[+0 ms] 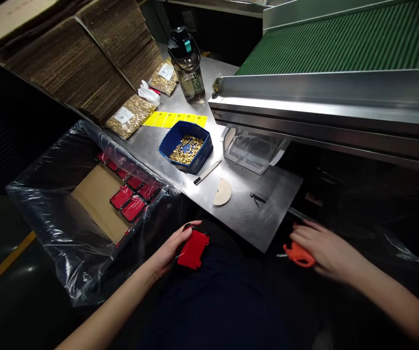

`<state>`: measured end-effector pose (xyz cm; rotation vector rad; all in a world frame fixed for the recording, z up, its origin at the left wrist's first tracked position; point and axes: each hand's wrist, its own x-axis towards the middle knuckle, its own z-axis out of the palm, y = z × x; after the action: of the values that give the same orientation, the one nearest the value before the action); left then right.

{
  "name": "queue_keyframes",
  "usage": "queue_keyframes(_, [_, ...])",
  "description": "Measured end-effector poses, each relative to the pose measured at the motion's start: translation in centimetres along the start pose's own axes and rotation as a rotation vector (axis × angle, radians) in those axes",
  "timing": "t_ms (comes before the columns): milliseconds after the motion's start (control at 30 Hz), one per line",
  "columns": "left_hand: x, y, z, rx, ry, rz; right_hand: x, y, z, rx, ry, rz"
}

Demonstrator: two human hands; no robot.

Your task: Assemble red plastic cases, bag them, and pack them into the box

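My left hand grips a red plastic housing with a black edge at its top, low in front of my body. Off to the right, beyond the bench corner, my right hand is closed around an orange-handled tool. That tool has a loop in its handle and a short metal tip pointing left; its exact kind is unclear. On the metal bench lie a pale half-round disc, small dark nippers and a slim knife-like tool. A blue bin holds small brass-coloured pieces.
To the left, a plastic-lined box contains red housings and cardboard. Stacked cardboard, bags of brass pieces, yellow labels and a bottle stand behind. A green conveyor overhangs the right side, above a clear tray.
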<state>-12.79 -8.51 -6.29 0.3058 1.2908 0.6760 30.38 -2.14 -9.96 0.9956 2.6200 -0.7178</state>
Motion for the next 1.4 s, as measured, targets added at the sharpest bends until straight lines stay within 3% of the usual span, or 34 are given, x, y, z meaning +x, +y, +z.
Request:
queue_keyframes(100, [0.1, -0.1, 0.9, 0.133, -0.072, 0.008, 2.4, -8.3, -2.0, 0.163, -0.215, 0.056])
queue_keyframes(133, [0.1, -0.1, 1.2, 0.181, -0.094, 0.001, 3.5, -10.4, -2.3, 0.175, -0.229, 0.083])
queue_keyframes(200, [0.3, -0.3, 1.4, 0.291, -0.120, 0.005, 5.7, -13.4, -2.5, 0.191, -0.234, 0.132])
queue_keyframes(267, [0.4, -0.5, 1.4, 0.374, -0.115, 0.034, 7.3, -14.9, -2.4, 0.200, -0.226, 0.176])
queue_keyframes(367, [0.4, -0.5, 1.1, 0.395, -0.128, 0.033, 8.2, -15.5, -2.6, 0.217, -0.242, 0.224])
queue_keyframes(467, [0.0, 0.0, 0.8, 0.432, -0.216, -0.015, 7.5, -15.0, -3.7, 0.230, -0.266, 0.245])
queue_keyframes(567, [-0.5, 0.7, 1.4, 0.667, -0.283, 0.018, 6.2, -14.3, -5.4, 0.233, -0.283, 0.269])
queue_keyframes(767, [-1.1, -0.4, 3.8, 1.104, -0.120, 0.220, 5.0, -14.6, -8.4, 0.217, -0.328, 0.311])
queue_keyframes(833, [-1.4, -0.5, 3.9, 1.153, -0.187, 0.282, 4.7, -14.7, -9.0, 0.209, -0.367, 0.313])
queue_keyframes(1000, [-1.9, 0.8, 3.0, 1.210, -0.531, 0.441, 3.8, -13.4, -10.9, 0.230, -0.424, 0.378])
queue_keyframes(1100, [-1.6, 1.8, 3.2, 1.277, -0.690, 0.527, 4.8, -12.9, -12.5, 0.216, -0.415, 0.359])
queue_keyframes(1167, [-1.4, 2.2, 3.3, 1.230, -0.707, 0.525, 5.5, -12.6, -13.3, 0.205, -0.404, 0.329])
queue_keyframes(1233, [-1.1, 2.0, 3.1, 1.019, -0.637, 0.413, 5.7, -12.4, -13.6, 0.198, -0.388, 0.328])
queue_keyframes(1333, [-0.7, 0.4, 1.7, 0.350, -0.502, 0.090, 4.1, -12.5, -12.8, 0.254, -0.354, 0.397])
queue_keyframes(1400, [-0.4, -1.1, 0.7, -0.089, -0.505, -0.088, 2.6, -12.8, -11.3, 0.330, -0.348, 0.419])
